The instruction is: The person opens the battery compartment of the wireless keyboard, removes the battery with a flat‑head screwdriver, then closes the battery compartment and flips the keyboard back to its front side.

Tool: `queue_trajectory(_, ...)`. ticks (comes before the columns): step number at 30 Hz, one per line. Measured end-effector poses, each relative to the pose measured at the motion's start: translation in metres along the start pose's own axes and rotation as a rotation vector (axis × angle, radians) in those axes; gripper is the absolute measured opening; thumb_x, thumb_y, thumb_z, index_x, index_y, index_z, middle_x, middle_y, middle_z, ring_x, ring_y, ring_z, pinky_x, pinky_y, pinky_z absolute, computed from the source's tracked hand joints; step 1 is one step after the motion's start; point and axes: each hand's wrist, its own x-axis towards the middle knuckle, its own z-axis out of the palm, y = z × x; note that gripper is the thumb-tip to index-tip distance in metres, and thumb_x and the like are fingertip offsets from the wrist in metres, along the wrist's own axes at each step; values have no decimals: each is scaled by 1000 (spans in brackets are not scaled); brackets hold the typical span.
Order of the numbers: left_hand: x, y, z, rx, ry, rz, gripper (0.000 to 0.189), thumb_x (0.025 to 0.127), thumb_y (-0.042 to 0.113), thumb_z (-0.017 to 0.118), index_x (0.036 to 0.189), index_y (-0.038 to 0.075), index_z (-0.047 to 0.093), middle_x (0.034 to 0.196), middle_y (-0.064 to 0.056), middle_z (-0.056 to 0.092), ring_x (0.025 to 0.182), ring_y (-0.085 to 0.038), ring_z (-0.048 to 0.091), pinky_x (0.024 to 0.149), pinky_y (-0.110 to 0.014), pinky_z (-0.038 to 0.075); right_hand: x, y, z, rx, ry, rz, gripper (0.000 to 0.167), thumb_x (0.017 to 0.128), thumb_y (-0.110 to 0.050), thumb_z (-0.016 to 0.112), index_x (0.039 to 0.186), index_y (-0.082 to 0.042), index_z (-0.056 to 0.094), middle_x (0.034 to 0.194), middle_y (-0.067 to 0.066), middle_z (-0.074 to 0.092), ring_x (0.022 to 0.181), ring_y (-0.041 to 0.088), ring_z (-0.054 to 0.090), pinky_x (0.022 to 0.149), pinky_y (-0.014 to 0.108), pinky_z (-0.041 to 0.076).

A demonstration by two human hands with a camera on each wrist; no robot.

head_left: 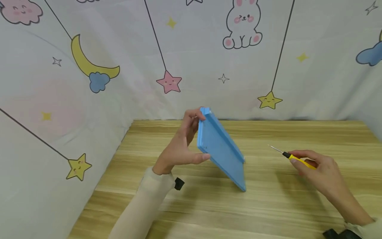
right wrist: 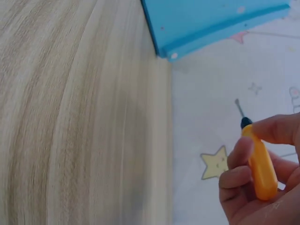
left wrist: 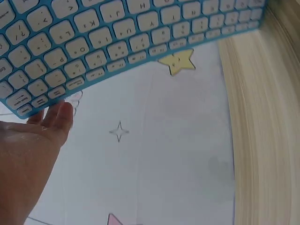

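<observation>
A light blue keyboard (head_left: 222,149) stands tilted on the table, its plain underside with a raised ridge facing right in the head view. Its white keys (left wrist: 117,35) show in the left wrist view. My left hand (head_left: 185,142) grips the raised end, thumb at the lower edge and fingers at the upper one. The opposite end slants down to the tabletop. Off to the right, my right hand (head_left: 319,169) holds a small screwdriver (right wrist: 261,164) by its yellow handle, above the table. The screwdriver's thin metal tip points toward the keyboard, apart from it.
The wood-grain table (head_left: 268,209) runs back to a pale cloth backdrop (head_left: 203,53) printed with stars, a moon and a bunny. The same cloth rises along the table's left side. Black bands show at both wrists.
</observation>
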Motion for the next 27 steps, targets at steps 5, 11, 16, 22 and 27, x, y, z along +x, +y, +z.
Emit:
queue_trajectory(5, -33, -5, -29, 146, 2, -135, 100, 78, 37, 93, 154, 19, 31, 165, -7, 31, 142, -32, 42, 114, -54, 44, 0, 2, 2, 15, 25, -16, 30, 102, -27, 76, 128, -13, 76, 95, -34, 67, 71, 4, 70, 61, 20, 49)
queue_trajectory(11, -69, -19, -42, 321, -86, -267, 112, 70, 24, 97, 160, 28, 30, 164, -7, 35, 143, -34, 44, 115, -62, 40, 0, 4, 4, 24, 23, -5, 29, 102, -27, 77, 127, -15, 75, 94, -31, 67, 67, 9, 68, 60, 22, 47)
queue_trajectory(16, -97, -34, -46, 383, -187, -358, 115, 71, 32, 98, 162, 34, 27, 169, -3, 28, 149, -33, 39, 119, -69, 36, 0, 3, 8, 18, 27, -16, 29, 101, -26, 78, 126, -12, 75, 95, -35, 67, 64, 12, 68, 57, 23, 47)
queue_trajectory(22, -118, -52, -52, 580, -257, -471, 122, 66, 49, 100, 165, 43, 28, 168, 7, 37, 150, -27, 38, 116, -65, 40, 0, 4, 11, 29, 32, -27, 27, 101, -23, 78, 125, -11, 76, 97, -38, 66, 64, 10, 69, 57, 21, 49)
queue_trajectory(27, -118, -54, -51, 741, -330, -531, 125, 65, 57, 100, 167, 45, 28, 166, 8, 46, 150, -30, 39, 116, -69, 35, 1, 5, 15, 38, 27, -47, 26, 100, -23, 78, 124, -10, 77, 100, -38, 66, 66, 8, 70, 58, 20, 50)
